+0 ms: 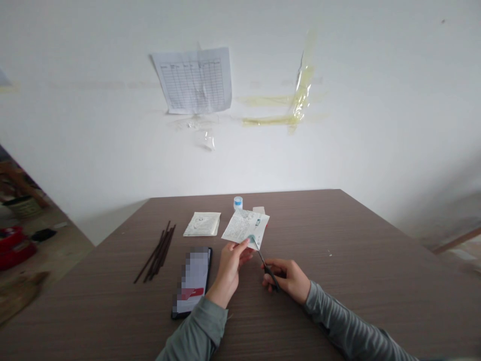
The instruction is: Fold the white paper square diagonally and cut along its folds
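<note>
Raised over the table, a printed white packet [244, 228] is pinched at its lower edge by my left hand [230, 268]. My right hand [287, 281] grips a pair of dark-handled scissors [269, 275], whose blades point up to the left and touch the packet's lower right corner. Whether the blades are apart is too small to tell. Just behind the packet stands a small white bottle with a blue label [238, 203], and a small pale piece [259, 210] lies beside it, partly covered by the packet.
Left of my hands, a phone [193, 281] lies on the brown table [361, 260]. Several dark sticks [160, 253] are farther left, and another white packet [203, 224] lies behind the phone. The wall with a taped sheet [195, 82] rises at the table's back edge.
</note>
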`<state>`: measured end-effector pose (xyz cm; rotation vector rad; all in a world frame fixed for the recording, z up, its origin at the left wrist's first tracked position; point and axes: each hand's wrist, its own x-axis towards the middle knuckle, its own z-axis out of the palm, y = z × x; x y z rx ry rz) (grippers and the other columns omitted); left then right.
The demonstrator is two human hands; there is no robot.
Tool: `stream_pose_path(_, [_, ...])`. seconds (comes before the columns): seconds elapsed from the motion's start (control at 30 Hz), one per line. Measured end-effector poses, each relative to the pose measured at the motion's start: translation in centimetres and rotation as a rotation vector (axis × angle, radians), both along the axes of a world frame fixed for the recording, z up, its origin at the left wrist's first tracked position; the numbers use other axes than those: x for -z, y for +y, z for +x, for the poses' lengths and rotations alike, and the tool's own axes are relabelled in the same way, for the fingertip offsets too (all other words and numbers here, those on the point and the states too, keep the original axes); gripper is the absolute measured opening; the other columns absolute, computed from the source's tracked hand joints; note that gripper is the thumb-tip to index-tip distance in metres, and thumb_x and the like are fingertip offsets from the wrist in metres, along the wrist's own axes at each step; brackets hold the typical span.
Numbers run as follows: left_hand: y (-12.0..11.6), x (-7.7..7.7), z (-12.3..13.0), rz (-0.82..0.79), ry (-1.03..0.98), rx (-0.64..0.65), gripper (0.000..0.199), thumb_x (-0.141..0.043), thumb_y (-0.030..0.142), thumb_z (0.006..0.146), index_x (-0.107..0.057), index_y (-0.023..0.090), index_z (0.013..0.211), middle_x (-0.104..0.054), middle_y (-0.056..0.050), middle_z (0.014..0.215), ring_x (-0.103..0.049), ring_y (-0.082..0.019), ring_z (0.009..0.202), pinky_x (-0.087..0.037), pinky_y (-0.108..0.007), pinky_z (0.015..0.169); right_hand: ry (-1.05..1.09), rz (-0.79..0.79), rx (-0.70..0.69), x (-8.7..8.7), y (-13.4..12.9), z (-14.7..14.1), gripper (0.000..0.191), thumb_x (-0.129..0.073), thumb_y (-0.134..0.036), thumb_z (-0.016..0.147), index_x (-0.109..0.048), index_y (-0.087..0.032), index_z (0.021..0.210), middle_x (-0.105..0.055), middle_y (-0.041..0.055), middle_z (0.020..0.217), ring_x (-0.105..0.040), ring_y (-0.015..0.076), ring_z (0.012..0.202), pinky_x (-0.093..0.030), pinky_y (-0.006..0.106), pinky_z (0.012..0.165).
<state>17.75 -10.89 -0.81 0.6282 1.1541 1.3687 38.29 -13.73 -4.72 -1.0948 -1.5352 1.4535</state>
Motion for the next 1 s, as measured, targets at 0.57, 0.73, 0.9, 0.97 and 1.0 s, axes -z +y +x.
stream_pose_path(0.57, [0.4,1.0,-0.3,0.098,-0.023,-0.092,0.039,-0.12,0.022,0.069,-0.086,0.02,0.088,-0.093,-0.004,0.09,-0.082,-0.018,0.075,-0.064,-0.025,0.063,-0.001,0.029,-0.014,1.2,0.3,0.1,0.063,-0.105,-0.078,0.08,-0.088,-0.024,0.108,-0.089,0.0089,0.08,-0.081,0.0296,0.068,-0.073,0.047,0.077])
stream_pose_path(0.73, [0.4,1.0,-0.3,0.1,0.028,-0.104,0.042,-0.121,0.028,0.067,-0.087,0.021,0.09,-0.093,-0.004,0.09,-0.084,-0.021,0.078,-0.064,-0.027,0.063,0.01,0.016,-0.014,1.2,0.2,0.0,0.061,-0.106,-0.077,0.079,-0.087,-0.025,0.106,-0.086,0.0078,0.079,-0.079,0.03,0.067,-0.07,0.045,0.072])
stream_pose_path(0.9, [0.4,1.2,-0.4,0.098,0.073,-0.078,0.042,-0.121,0.034,0.069,-0.087,0.021,0.091,-0.094,-0.005,0.091,-0.086,-0.023,0.076,-0.066,-0.03,0.065,0.01,-0.002,-0.009,0.9,0.1,-0.1,0.066,-0.106,-0.08,0.076,-0.086,-0.025,0.106,-0.084,0.0083,0.078,-0.077,0.03,0.066,-0.069,0.049,0.074])
stream_pose_path(0.97, [0.5,1.1,-0.4,0.098,0.081,-0.075,0.041,-0.121,0.034,0.071,-0.087,0.021,0.092,-0.094,-0.005,0.091,-0.086,-0.023,0.074,-0.065,-0.029,0.064,0.015,-0.022,-0.009,0.7,0.1,-0.1,0.069,-0.108,-0.081,0.073,-0.085,-0.025,0.107,-0.085,0.0084,0.079,-0.076,0.0298,0.066,-0.069,0.05,0.075])
stream_pose_path(1.0, [0.5,1.1,-0.4,0.098,0.083,-0.076,0.04,-0.12,0.033,0.072,-0.088,0.021,0.092,-0.095,-0.005,0.092,-0.086,-0.022,0.074,-0.065,-0.029,0.063,0.02,-0.03,-0.008,0.7,0.1,-0.1,0.07,-0.109,-0.081,0.072,-0.085,-0.025,0.107,-0.086,0.0088,0.08,-0.077,0.0301,0.067,-0.069,0.05,0.076])
